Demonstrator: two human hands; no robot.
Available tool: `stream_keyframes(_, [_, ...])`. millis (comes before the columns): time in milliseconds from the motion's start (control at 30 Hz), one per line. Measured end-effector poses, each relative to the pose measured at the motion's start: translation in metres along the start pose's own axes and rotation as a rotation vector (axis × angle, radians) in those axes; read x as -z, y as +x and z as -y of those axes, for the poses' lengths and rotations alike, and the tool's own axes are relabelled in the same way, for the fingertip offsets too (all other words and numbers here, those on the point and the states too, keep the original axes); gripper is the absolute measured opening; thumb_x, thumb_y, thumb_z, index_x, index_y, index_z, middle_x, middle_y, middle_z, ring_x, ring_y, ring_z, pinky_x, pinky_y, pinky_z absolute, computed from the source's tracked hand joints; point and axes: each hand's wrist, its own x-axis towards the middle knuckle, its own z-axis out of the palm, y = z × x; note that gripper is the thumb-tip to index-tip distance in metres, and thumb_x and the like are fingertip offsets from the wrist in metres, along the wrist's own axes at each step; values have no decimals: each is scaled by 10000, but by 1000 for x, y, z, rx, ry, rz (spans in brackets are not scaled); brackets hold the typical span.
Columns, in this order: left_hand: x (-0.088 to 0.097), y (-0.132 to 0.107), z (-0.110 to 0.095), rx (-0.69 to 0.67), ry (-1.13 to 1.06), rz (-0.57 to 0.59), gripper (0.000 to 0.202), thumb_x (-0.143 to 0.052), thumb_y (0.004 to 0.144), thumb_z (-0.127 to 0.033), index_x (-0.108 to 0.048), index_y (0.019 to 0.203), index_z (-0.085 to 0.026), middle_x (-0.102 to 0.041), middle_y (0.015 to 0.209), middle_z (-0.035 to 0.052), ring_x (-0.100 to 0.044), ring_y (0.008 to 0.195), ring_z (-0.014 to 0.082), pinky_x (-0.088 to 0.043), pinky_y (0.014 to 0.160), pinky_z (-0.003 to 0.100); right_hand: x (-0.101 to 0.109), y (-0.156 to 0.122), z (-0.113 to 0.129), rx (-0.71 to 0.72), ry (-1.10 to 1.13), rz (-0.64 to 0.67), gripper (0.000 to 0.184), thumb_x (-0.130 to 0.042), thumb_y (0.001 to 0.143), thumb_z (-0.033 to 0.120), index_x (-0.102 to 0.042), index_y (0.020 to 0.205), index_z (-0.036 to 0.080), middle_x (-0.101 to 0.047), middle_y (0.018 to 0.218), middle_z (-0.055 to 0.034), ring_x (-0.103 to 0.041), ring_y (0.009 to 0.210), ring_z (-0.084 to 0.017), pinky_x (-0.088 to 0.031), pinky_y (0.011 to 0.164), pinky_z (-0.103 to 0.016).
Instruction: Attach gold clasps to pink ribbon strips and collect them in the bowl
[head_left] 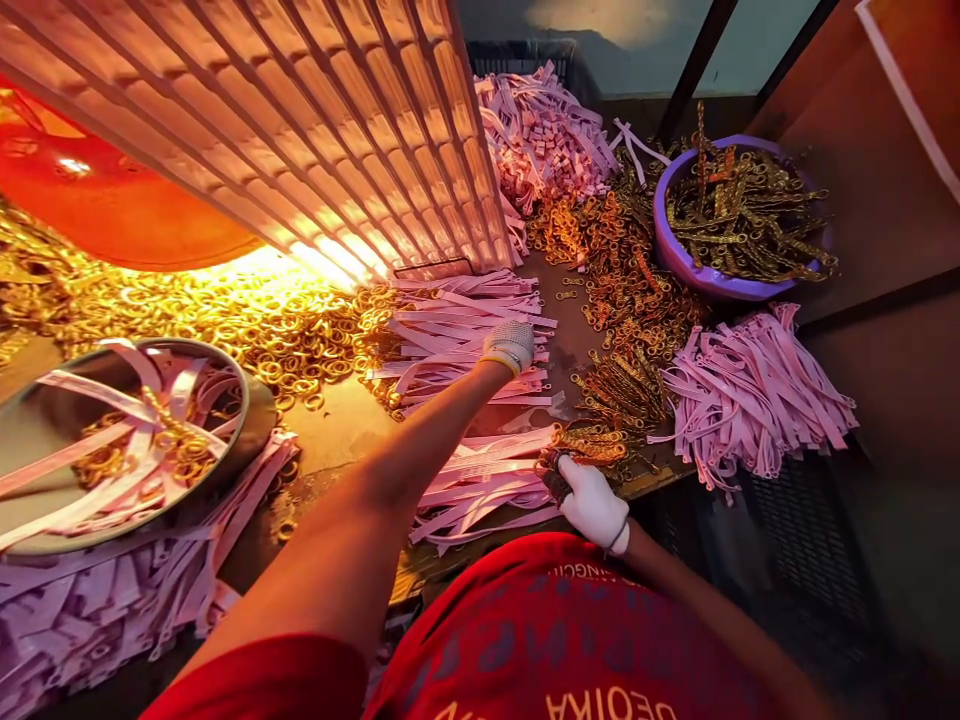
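My left hand, in a white knitted glove, reaches forward and rests on a stack of pink straps in the middle of the table; its fingers are hidden under the back of the hand. My right hand, also gloved, is closed near the table's front edge on a small bunch of gold metal clasps. More pink straps lie fanned out between my two arms.
Gold rings cover the left of the table under a bright lamp. A metal bowl with straps sits at left. A purple basin of clasps stands at back right. Pink strap bundles lie right and behind.
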Motion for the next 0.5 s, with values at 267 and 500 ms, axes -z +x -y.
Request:
stream_keyframes(267, [-36, -151, 24, -172, -631, -159, 278, -522, 899, -255, -731, 1046, -145, -720, 871, 91, -661, 712, 182, -510, 661, 267, 3, -20, -12, 155, 144, -159, 266, -464, 907, 130, -655, 1082, 189, -702, 907, -61, -617, 840, -192, -442, 782, -258])
stream_keyframes(500, [-74, -258, 6, -10, -1650, 144, 433, -676, 802, -579, -561, 809, -162, -537, 599, -30, -333, 375, 43, -224, 366, 184, 21, -27, 25, 229, -191, -46, 254, -515, 826, 107, -630, 1047, 160, -693, 965, -97, -654, 924, -234, -467, 819, -298])
